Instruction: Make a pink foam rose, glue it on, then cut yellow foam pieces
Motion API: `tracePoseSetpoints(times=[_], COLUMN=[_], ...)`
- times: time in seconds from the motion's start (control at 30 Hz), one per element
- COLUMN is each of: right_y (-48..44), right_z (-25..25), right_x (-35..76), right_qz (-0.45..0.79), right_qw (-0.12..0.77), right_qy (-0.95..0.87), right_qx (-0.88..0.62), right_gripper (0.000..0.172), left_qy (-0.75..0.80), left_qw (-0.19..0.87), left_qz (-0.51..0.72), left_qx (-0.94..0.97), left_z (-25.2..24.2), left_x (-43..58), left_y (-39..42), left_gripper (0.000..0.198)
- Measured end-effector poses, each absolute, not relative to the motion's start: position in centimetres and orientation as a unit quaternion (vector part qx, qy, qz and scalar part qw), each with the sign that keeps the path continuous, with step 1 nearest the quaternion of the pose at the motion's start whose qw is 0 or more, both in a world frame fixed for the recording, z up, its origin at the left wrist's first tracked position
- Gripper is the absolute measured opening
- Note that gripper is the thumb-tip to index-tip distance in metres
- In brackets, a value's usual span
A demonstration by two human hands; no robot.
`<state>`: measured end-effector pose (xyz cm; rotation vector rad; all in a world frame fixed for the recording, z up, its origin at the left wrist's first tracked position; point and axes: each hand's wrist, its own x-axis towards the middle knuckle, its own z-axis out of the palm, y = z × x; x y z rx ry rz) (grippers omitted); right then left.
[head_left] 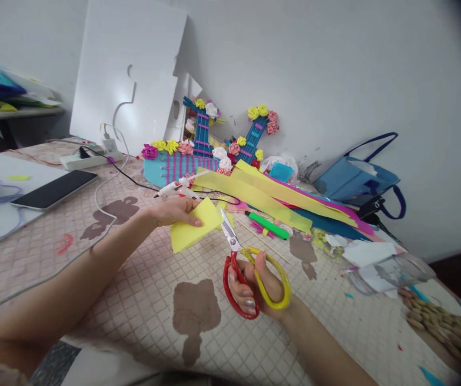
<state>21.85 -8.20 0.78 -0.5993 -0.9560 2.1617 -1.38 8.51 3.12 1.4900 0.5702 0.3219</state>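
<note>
My left hand (180, 211) pinches a folded yellow paper piece (195, 229) by its upper left part, thumb on top. Fingers of my right hand (256, 287) pass through the handles of the scissors (233, 241), one handle red and the other yellow. The blades point up and away, slightly parted, just right of the yellow paper and apart from it. Behind my left hand lies a white glue gun (177, 186). A green marker (268, 225) rests beyond the scissors.
Long yellow strips (262, 197) and flower-decorated blue crafts (182, 167) lie at the back. On the left are a phone (57, 190) and a power strip (93, 158) with cables. A blue bag (359, 179), clear plastic (395, 273) and brown shells (439, 327) are on the right.
</note>
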Motion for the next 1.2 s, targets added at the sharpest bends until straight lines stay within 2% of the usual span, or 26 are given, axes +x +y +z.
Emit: tracePoseSetpoints(times=[0.27,0.47,0.63,1.2], right_y=[-8.0,-8.3,-8.3,-8.2], right_z=[-0.6,0.2,0.3,0.2], right_x=[22.0,22.0,22.0,21.7], right_qz=[0.81,0.82,0.822,0.833], right_qw=[0.347,0.338,0.326,0.336], right_qy=[-0.393,-0.397,-0.406,-0.357], right_qx=[-0.264,-0.238,-0.231,-0.256], right_gripper=[0.063,0.064,0.066,0.065], left_qy=[0.255,0.262,0.274,0.258], left_qw=[0.692,0.664,0.65,0.677], left_qz=[0.138,0.128,0.117,0.081], left_qx=[0.662,0.688,0.699,0.685], left_z=[3.2,2.9,3.0,3.1], left_x=[-1.7,-1.4,-1.1,-1.0], left_y=[8.7,8.6,8.0,8.0], left_gripper=[0.037,0.028,0.03,0.031])
